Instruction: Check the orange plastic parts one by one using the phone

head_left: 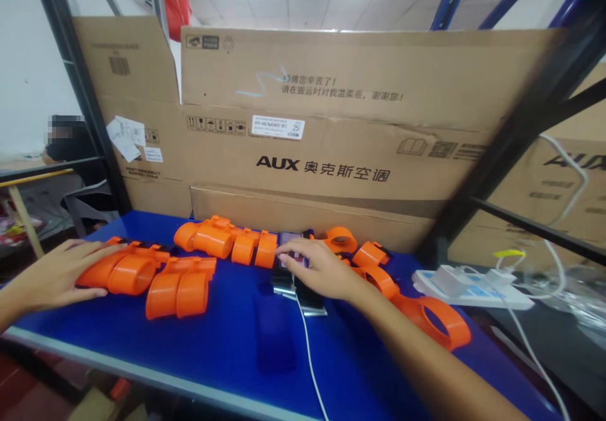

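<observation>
My left hand (66, 274) rests against the left end of a group of orange plastic ring pieces (131, 274). Its fingers stretch over their top while the thumb lies apart in front. Just right of it sits another orange double ring piece (177, 296). Over a phone (298, 258) at the middle of the table hovers my right hand (322, 268), thumb and fingers apart and nothing held. That hand partly covers the screen, so I cannot tell whether a fingertip touches it. A white cable (307, 339) runs from beneath the hand toward the front edge.
More orange rings (206, 237) line the back of the blue table (213, 358); others (435, 321) lie at right. A power strip (473, 287) with plugs stands beyond. Cardboard (326, 137) walls the back. A seated person (71, 146) is far left.
</observation>
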A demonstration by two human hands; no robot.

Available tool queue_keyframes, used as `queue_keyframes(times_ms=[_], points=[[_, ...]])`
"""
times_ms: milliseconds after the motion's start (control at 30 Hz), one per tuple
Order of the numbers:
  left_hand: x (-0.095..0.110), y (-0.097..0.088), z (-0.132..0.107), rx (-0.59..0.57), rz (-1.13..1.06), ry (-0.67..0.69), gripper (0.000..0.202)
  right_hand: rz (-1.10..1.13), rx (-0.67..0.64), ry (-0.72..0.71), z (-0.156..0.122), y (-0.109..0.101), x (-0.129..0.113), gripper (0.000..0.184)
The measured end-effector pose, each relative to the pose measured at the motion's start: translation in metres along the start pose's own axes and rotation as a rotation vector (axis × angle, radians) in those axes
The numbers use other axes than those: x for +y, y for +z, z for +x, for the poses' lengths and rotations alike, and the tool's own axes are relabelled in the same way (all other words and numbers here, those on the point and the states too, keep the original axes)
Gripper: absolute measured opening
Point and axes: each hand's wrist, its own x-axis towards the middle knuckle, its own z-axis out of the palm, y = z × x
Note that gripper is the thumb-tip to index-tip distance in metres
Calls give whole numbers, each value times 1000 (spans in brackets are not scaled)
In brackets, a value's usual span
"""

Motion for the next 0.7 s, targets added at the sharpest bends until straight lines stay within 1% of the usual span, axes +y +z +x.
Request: queue_keyframes(times_ms=[33, 100, 133, 267, 467, 567, 700], points=[[2, 0, 4, -5, 7, 43, 84, -3, -3, -9, 1, 2, -1, 23], [8, -2, 13, -52, -7, 120, 86, -5, -13, -25, 2, 6, -2, 22], [12, -3, 16, -74, -25, 127, 86, -5, -19, -31, 3, 7, -3, 22], [29, -8, 25, -130, -63, 49, 87, 7, -41, -57, 5, 12, -5, 23], [44, -12, 29, -95, -70, 23, 82, 21, -69, -83, 4, 17, -7, 25], [44, -5, 28, -115, -13, 40, 76, 17, -73, -89, 3, 18, -7, 26], [34, 13, 23, -94, 37, 37, 72, 16, -57, -102, 4, 21, -8, 27]])
